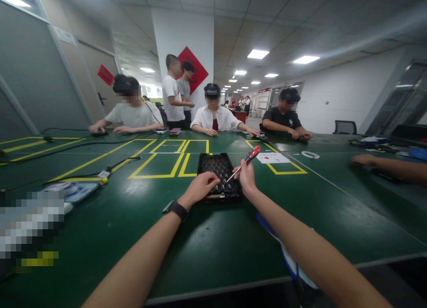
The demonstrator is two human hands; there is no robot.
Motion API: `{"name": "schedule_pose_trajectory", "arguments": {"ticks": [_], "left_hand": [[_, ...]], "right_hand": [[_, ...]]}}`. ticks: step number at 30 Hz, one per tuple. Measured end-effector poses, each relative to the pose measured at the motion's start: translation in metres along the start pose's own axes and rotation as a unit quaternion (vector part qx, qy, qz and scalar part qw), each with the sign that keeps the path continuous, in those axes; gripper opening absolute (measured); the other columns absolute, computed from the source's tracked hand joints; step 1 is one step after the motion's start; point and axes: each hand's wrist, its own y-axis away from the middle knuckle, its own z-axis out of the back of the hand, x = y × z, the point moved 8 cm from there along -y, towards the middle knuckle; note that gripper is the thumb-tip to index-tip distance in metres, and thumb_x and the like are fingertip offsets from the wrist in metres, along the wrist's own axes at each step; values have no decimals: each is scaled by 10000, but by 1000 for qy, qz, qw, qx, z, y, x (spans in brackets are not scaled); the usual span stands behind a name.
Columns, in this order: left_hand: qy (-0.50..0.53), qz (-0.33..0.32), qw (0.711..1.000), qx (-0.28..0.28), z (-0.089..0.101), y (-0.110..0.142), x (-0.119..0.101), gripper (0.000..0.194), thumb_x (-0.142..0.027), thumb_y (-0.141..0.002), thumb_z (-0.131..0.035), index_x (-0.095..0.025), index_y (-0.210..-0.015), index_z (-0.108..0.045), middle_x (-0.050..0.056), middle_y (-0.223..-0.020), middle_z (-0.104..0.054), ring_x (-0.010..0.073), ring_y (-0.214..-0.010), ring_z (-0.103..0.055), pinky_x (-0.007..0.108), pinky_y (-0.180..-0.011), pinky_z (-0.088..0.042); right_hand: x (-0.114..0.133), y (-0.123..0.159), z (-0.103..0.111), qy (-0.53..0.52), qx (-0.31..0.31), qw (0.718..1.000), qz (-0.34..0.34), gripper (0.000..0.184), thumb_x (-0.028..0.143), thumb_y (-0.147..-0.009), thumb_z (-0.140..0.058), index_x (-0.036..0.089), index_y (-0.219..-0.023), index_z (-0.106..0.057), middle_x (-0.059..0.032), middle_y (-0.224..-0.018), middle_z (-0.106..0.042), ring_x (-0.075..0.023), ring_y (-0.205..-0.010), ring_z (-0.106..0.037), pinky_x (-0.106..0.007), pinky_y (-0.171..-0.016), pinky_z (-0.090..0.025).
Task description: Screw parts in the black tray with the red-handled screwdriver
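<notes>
A black rectangular case (218, 163) with a gridded, ribbed inside lies on the green table in front of me. My right hand (246, 178) grips a screwdriver (252, 154) with a red and black handle. Its metal shaft slants down to the left, and the tip is over the inside of the case. From the left, my left hand (201, 186) reaches over the case with thumb and fingertips drawn together near the screwdriver tip. Whatever those fingers pinch, if anything, is too small to make out. A dark watch is on my left wrist.
Yellow tape outlines mark the green table (213, 245). A white sheet (273, 158) and a white ring (310, 155) lie beyond my right hand. Cables (123, 161) and a bag (71, 190) are at left. A blue and white item (288, 254) lies under my right forearm. Several people sit opposite; another person's arm (393, 163) is at right.
</notes>
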Motion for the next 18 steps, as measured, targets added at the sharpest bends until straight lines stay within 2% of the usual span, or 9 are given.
{"name": "schedule_pose_trajectory", "arguments": {"ticks": [3, 7, 12, 18], "left_hand": [[-4, 38, 999, -25, -2, -2, -1, 350, -502, -672, -568, -162, -737, -614, 11, -672, -589, 127, -607, -509, 237, -571, -379], [53, 50, 997, 0, -12, -4, -5, 376, -507, -643, -593, -143, -732, -626, 11, -622, -597, 115, -559, -511, 225, -539, -371], [77, 34, 996, 12, -14, -4, -6, 361, -476, -678, -575, -125, -736, -640, 27, -634, -619, 121, -566, -524, 226, -547, -383], [87, -4, 995, 44, -23, -2, -10, 253, -336, -768, -494, -149, -819, -656, 35, -794, -659, 145, -720, -568, 256, -714, -415]], "right_hand": [[31, 12, -16, 21, 72, 995, 73, 285, 476, -805, -394, 201, -881, -388, 75, -501, -537, -44, -304, -385, -147, -331, -299], [53, 28, -32, 37, 135, 984, 107, 294, 461, -778, -459, 206, -908, -389, 85, -493, -526, -42, -319, -384, -136, -335, -289], [51, 34, -39, 13, 148, 984, 103, 283, 451, -788, -446, 209, -924, -390, 84, -517, -529, -37, -316, -373, -134, -324, -272], [39, 39, -43, -20, 197, 977, 74, 327, 439, -834, -347, 177, -994, -458, 51, -593, -535, -30, -347, -374, -144, -350, -307]]}}
